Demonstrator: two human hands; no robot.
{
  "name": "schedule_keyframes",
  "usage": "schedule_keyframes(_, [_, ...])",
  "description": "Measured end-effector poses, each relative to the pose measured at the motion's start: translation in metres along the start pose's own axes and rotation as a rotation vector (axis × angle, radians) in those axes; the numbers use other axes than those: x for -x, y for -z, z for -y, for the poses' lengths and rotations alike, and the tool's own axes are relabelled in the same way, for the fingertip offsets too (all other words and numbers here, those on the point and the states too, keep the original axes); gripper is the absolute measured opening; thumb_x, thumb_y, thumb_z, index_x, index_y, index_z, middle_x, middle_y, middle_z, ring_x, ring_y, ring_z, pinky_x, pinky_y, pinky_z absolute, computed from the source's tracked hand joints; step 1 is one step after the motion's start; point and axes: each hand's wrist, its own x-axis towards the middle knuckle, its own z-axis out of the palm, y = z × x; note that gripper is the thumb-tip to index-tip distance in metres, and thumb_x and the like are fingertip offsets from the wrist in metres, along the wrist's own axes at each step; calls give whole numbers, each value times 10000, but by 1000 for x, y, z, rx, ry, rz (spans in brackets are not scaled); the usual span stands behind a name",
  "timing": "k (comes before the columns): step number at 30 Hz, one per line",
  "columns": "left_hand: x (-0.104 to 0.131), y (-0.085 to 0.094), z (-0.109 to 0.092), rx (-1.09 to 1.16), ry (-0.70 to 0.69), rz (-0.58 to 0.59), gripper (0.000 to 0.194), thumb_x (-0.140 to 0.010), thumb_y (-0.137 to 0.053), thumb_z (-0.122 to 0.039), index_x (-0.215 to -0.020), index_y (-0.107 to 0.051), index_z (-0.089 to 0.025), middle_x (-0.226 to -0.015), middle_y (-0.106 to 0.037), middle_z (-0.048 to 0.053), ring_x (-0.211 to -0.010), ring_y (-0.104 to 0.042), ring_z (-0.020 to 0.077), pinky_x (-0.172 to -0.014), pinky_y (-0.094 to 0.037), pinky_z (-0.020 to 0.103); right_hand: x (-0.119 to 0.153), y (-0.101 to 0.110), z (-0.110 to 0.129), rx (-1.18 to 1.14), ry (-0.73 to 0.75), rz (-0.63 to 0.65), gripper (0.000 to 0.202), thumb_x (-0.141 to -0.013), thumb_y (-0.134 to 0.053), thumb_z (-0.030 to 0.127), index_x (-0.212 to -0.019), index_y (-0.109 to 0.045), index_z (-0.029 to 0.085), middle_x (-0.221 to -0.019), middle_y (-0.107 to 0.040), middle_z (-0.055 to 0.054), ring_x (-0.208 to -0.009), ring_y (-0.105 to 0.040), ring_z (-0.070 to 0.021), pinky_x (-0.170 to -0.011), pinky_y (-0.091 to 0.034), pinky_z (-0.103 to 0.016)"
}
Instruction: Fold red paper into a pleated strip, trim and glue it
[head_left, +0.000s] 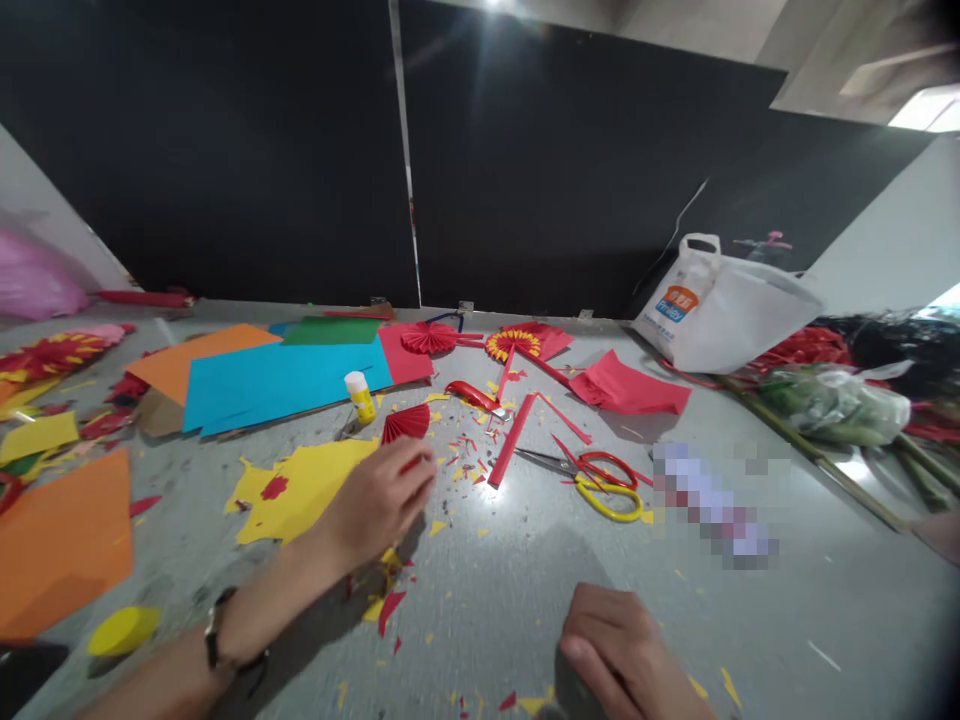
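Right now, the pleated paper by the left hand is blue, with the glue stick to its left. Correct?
Not quite: the head view shows the pleated paper by the left hand is red, not blue. The glue stick is to its left.

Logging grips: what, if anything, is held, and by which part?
The left hand seemingly holds the red pleated fan by its near end; the right hand shows nothing held.
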Motion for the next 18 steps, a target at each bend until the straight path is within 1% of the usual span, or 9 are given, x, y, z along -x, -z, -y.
schedule_keyframes(2, [-25, 2, 23, -71, 91, 80, 152, -1104, -578, -164, -1027, -709, -155, -1152, -717, 98, -1060, -707, 237, -960, -623, 433, 3, 1, -5, 8, -18, -26, 558, -1233, -336, 417, -760, -568, 235, -690, -648, -6, -613, -623, -146, -609, -414, -290])
schedule_keyframes(3, [-39, 1, 35, -107, 144, 121, 101, -1091, -634, -186, -1040, -712, -147, -1163, -719, 88, -1083, -710, 243, -970, -625, 450, 4, 1, -7, 3, -22, -30, 563, -1236, -327, 408, -755, -564, 235, -688, -646, -5, -609, -618, -145, -607, -413, -289])
schedule_keyframes(4, [-53, -1, 48, -145, 204, 163, 91, -1083, -685, -228, -1070, -719, -145, -1188, -722, 86, -1107, -712, 250, -976, -629, 461, 5, -1, -8, -6, -19, -32, 575, -1238, -313, 407, -746, -558, 236, -681, -642, -3, -603, -613, -142, -604, -411, -287])
schedule_keyframes(6, [-81, -9, 73, -213, 324, 238, 178, -1075, -735, -307, -1166, -730, -154, -1232, -729, 94, -1127, -718, 258, -993, -633, 478, 5, -4, -10, -25, -4, -34, 603, -1241, -285, 418, -728, -545, 237, -665, -633, 0, -591, -599, -136, -596, -405, -283])
schedule_keyframes(9, [-116, -25, 102, -300, 490, 307, 320, -1071, -746, -357, -1323, -706, -165, -1385, -691, 131, -1232, -697, 298, -1050, -617, 528, 3, -10, -11, -46, 16, -36, 633, -1242, -269, 445, -712, -545, 235, -646, -624, 5, -573, -576, -130, -585, -387, -280])
schedule_keyframes(11, [-130, -32, 115, -328, 569, 356, 373, -1064, -757, -368, -1364, -692, -157, -1417, -675, 146, -1256, -690, 313, -1059, -614, 536, 2, -12, -11, -53, 20, -37, 645, -1242, -260, 455, -708, -545, 232, -639, -616, 5, -575, -570, -128, -585, -377, -278])
schedule_keyframes(13, [-139, -35, 126, -331, 626, 418, 375, -1068, -753, -376, -1369, -690, -162, -1403, -683, 139, -1234, -701, 305, -1040, -624, 526, 2, -13, -10, -56, 15, -39, 649, -1242, -260, 458, -701, -537, 230, -638, -608, 5, -580, -566, -126, -589, -375, -272])
schedule_keyframes(16, [-145, -34, 138, -318, 681, 497, 367, -1073, -748, -384, -1364, -691, -169, -1365, -699, 126, -1188, -718, 291, -1002, -640, 503, 1, -13, -10, -56, 2, -47, 655, -1243, -255, 455, -693, -529, 228, -637, -606, 0, -583, -561, -125, -591, -373, -271])
schedule_keyframes(18, [-149, -32, 146, -309, 702, 526, 362, -1074, -746, -387, -1362, -690, -174, -1352, -703, 121, -1170, -723, 285, -983, -647, 490, 1, -14, -11, -58, 1, -46, 659, -1242, -250, 458, -696, -540, 228, -637, -610, -4, -584, -564, -130, -585, -366, -279])
